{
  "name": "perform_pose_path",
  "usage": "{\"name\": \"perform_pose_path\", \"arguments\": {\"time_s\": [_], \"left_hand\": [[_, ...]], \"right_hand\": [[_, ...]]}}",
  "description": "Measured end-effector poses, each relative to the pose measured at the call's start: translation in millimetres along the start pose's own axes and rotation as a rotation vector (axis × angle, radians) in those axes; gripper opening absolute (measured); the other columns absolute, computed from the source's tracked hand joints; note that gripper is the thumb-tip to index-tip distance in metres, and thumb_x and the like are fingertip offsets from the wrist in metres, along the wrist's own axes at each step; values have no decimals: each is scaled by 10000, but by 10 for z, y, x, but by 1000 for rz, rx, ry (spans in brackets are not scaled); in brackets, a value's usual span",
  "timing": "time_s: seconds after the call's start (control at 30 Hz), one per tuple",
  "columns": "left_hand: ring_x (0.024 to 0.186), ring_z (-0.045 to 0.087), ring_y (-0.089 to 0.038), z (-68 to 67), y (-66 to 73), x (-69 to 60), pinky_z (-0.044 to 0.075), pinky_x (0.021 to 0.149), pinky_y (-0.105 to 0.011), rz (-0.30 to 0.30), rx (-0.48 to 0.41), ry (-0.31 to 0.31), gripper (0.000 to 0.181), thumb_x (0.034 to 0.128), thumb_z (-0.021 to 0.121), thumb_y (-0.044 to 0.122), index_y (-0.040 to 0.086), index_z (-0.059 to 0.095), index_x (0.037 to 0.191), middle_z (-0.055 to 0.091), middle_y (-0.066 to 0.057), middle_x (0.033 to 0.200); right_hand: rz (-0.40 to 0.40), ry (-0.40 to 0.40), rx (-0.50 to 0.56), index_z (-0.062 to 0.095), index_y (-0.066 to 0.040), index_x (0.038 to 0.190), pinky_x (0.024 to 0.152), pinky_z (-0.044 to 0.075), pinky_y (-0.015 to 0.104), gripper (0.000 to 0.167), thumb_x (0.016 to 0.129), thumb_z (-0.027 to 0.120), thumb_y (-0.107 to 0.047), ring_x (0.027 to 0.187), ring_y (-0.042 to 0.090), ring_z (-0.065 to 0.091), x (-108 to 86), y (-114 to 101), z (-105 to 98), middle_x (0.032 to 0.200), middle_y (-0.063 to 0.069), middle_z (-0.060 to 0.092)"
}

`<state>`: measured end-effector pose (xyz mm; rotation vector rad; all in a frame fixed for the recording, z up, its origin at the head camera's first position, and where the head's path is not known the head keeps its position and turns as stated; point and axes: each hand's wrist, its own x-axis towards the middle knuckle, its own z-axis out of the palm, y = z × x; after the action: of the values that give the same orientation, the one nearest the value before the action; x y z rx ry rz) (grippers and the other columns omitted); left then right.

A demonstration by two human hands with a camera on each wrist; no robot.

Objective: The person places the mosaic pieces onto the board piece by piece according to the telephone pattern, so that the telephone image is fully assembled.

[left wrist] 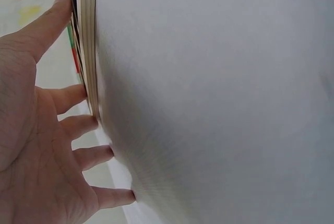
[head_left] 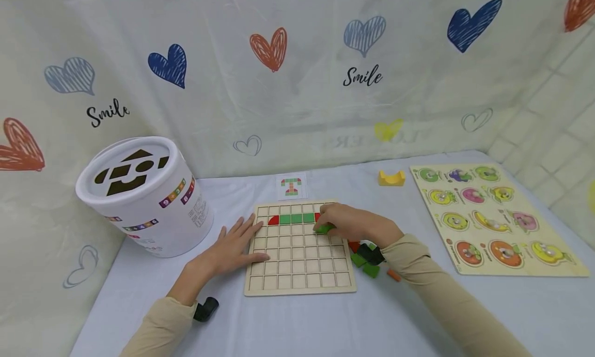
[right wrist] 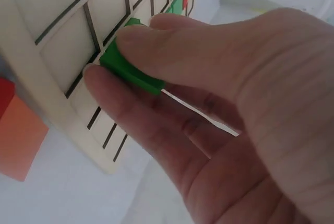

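Observation:
A wooden grid board [head_left: 284, 267] lies flat on the table. Along its second row sit a red rounded piece [head_left: 274, 220], several green square blocks [head_left: 296, 218] and another red piece [head_left: 317, 217], partly covered by my right hand [head_left: 355, 223]. That hand pinches a green block [right wrist: 133, 70] between thumb and fingers, just over the board near its right side. My left hand [head_left: 234, 251] rests with spread fingers at the board's left edge; in the left wrist view its thumb and fingertips [left wrist: 86, 124] touch the edge and the cloth.
A pattern card [head_left: 291, 186] lies behind the board. Loose green blocks [head_left: 371, 270] and an orange piece [head_left: 393, 275] lie right of it, partly under my wrist. A white bucket [head_left: 153, 212] stands left, a yellow arch block [head_left: 391, 179] behind, a fruit puzzle board [head_left: 499, 217] right.

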<state>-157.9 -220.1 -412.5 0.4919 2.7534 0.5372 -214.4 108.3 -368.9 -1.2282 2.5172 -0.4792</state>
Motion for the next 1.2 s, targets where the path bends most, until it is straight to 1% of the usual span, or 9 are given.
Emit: {"name": "perform_pose_path", "arguments": {"time_s": [0.1, 0.23, 0.33, 0.43, 0.53, 0.77, 0.9, 1.0, 1.2], "left_hand": [[1606, 37, -401, 11, 5, 0, 9, 1212, -735, 1, -1, -3, 951, 958, 637, 659, 123, 293, 1664, 107, -126, 1752], [1606, 37, -401, 15, 11, -4, 7, 1214, -733, 0, -7, -5, 953, 956, 637, 662, 123, 295, 1663, 108, -126, 1753], [1607, 36, -396, 12, 9, -9, 8, 1217, -728, -3, -8, -4, 954, 955, 636, 664, 126, 294, 1664, 105, -121, 1754], [1608, 36, -394, 12, 2, -11, 12, 1217, -728, -1, -4, 0, 952, 957, 633, 665, 129, 289, 1666, 101, -117, 1755], [1608, 37, -395, 12, -7, -13, 15, 1214, -733, -1, -2, 4, 948, 959, 634, 661, 133, 288, 1667, 95, -113, 1756], [1606, 40, -403, 15, -18, -15, 23, 1209, -742, -5, -7, 2, 948, 957, 640, 659, 130, 295, 1664, 92, -117, 1756], [1606, 39, -405, 14, -16, -17, 22, 1207, -746, -6, -8, 2, 947, 959, 636, 659, 128, 294, 1664, 92, -119, 1756], [1607, 36, -402, 10, -13, -16, 19, 1205, -747, -4, -8, 1, 946, 962, 632, 660, 129, 289, 1666, 92, -115, 1757], [1607, 37, -397, 3, -12, -5, 27, 1204, -750, 5, 1, 2, 943, 964, 620, 670, 134, 290, 1666, 101, -115, 1755]], "right_hand": [[32, -24, -18, 781, -63, 1212, 807, 457, 309, 283, 942, 750, 15, 884, 178, 460, 13, -14, 12, 961, -3, 563], [30, -14, -12, 785, -52, 1200, 766, 415, 300, 268, 943, 748, 15, 862, 176, 428, 13, 9, 33, 906, 5, 510], [-11, 32, 22, 788, -34, 1165, 750, 444, 268, 241, 937, 748, 33, 841, 144, 461, 28, 23, 45, 905, 1, 543], [-77, 99, 63, 780, -8, 1106, 760, 513, 257, 206, 915, 759, 67, 831, 133, 545, 62, 13, 52, 939, 26, 631], [-134, 155, 99, 758, -13, 1039, 771, 553, 260, 179, 888, 785, 78, 820, 136, 604, 127, -18, 68, 960, 37, 692], [-152, 222, 248, 712, -73, 908, 733, 558, 242, 191, 844, 841, 52, 772, 85, 608, 339, -126, 142, 884, -10, 702], [-209, 276, 251, 755, -51, 915, 724, 561, 219, 153, 835, 856, 31, 767, 57, 623, 479, -157, 208, 885, 3, 712], [-253, 328, 222, 795, -17, 949, 724, 561, 203, 122, 845, 851, 15, 779, 82, 654, 573, -165, 256, 891, 37, 716], [-282, 377, 206, 808, 28, 1079, 710, 518, 185, 169, 914, 772, 31, 818, 155, 647, 721, -177, 337, 935, 94, 709]]}}
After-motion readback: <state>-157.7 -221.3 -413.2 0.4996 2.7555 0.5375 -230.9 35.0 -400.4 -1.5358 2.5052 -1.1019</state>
